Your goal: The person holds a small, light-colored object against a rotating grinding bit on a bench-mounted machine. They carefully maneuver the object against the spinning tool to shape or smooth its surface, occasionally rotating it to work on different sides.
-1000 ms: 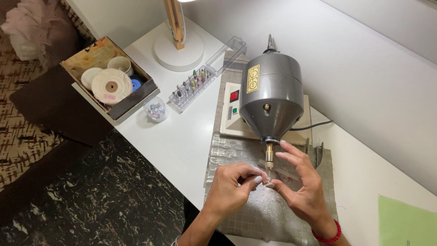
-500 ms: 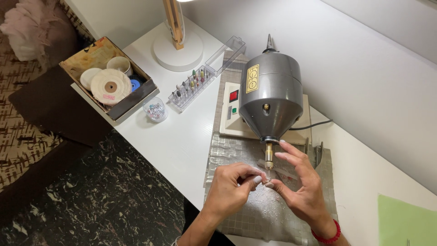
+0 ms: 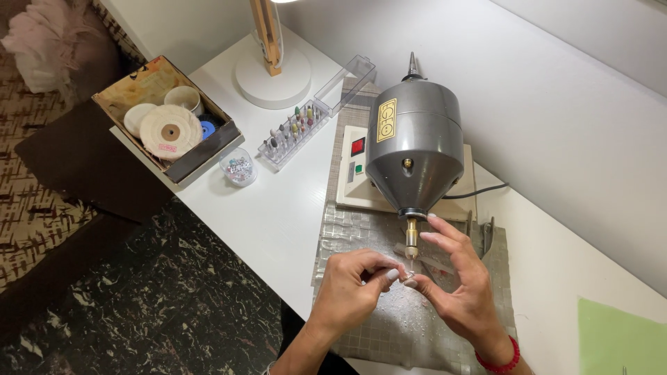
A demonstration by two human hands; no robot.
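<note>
A grey polishing motor (image 3: pixel 415 156) stands on a cream base on the white table, its brass spindle (image 3: pixel 411 239) pointing toward me. Both hands meet just under the spindle tip. My left hand (image 3: pixel 351 288) pinches a tiny pale piece (image 3: pixel 408 277) between thumb and forefinger. My right hand (image 3: pixel 458 285), with a red band at the wrist, pinches the same piece from the other side, its other fingers spread upward beside the spindle. The piece is too small to identify.
A silvery gridded mat (image 3: pixel 389 312) lies under the motor and hands. A clear case of small burrs (image 3: pixel 295 132), a small bowl of beads (image 3: pixel 238 167), a box of buffing wheels (image 3: pixel 167 125) and a lamp base (image 3: pixel 272 76) sit at left. The table edge drops to a dark floor.
</note>
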